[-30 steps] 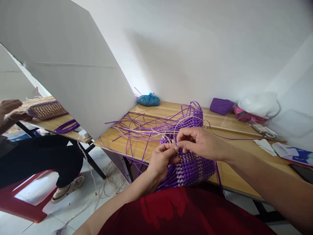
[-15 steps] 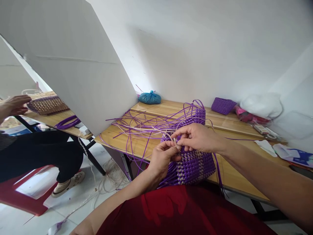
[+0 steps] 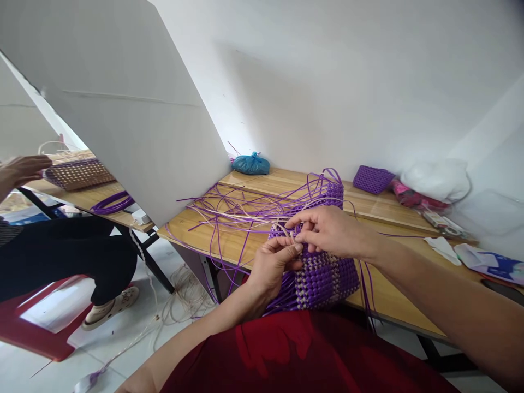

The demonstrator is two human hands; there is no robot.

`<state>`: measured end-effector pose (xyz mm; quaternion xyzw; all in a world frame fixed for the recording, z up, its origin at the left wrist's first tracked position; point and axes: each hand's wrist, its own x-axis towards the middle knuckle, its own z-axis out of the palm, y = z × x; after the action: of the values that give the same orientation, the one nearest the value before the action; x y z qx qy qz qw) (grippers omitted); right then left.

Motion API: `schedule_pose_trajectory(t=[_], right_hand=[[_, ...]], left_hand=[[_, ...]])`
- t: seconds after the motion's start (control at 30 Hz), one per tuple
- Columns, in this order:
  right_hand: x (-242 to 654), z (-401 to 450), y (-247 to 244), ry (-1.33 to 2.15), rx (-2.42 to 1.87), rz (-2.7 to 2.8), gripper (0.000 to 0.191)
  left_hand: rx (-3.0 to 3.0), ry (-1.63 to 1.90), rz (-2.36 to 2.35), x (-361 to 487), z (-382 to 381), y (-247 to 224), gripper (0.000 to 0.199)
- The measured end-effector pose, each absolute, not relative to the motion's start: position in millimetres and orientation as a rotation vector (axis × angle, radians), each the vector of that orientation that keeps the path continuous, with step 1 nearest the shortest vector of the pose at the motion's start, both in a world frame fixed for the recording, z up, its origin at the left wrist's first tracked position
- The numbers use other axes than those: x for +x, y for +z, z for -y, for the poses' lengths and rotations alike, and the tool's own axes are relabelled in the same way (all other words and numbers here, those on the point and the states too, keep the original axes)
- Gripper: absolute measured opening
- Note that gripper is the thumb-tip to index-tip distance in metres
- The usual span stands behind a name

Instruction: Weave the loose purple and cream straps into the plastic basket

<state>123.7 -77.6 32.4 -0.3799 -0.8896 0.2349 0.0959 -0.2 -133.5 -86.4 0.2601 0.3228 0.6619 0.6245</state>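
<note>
A half-woven purple and beige basket (image 3: pixel 327 278) leans against the table's front edge, close to my red clothing. Long loose purple and beige plastic strands (image 3: pixel 229 213) fan out from it to the left over the tabletop. My left hand (image 3: pixel 276 259) pinches a beige strand at the weave with thumb and forefinger. Right beside it, my right hand (image 3: pixel 317 232) has thumb and fingers closed on the same pale strand, fingertips almost meeting the left thumb. The strand's exact path between the fingers is partly hidden.
On the wooden table (image 3: pixel 393 273) lie a blue bag (image 3: pixel 250 164), a small purple woven piece (image 3: pixel 372 179), a white plastic bag (image 3: pixel 436 180) and papers (image 3: pixel 442 249). A grey partition (image 3: pixel 123 109) stands left; beyond it, a co-worker's hand (image 3: pixel 24 172) touches another basket (image 3: pixel 79 174).
My hands stay pinched at almost the same spot on the basket. The view has shifted very slightly. The co-worker's hand has flattened a little over their basket.
</note>
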Motion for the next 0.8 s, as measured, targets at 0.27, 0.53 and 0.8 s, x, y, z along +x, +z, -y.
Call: schedule_pose_trajectory(t=[0.27,0.53,0.8], right_hand=[[122,61,37,1.015,-1.159,2.711,0.022],[112,68,38,0.961,-1.197,2.766,0.011],[101,116,34,-0.444,-0.905,2.872,0.012]], left_hand=[[0.665,1.517,-0.757,1,134,-85,0.028],[0.655,1.537,-0.762,0,131,-88,0.032],[0.689,1.551,-0.704,1,130,-93,0.027]])
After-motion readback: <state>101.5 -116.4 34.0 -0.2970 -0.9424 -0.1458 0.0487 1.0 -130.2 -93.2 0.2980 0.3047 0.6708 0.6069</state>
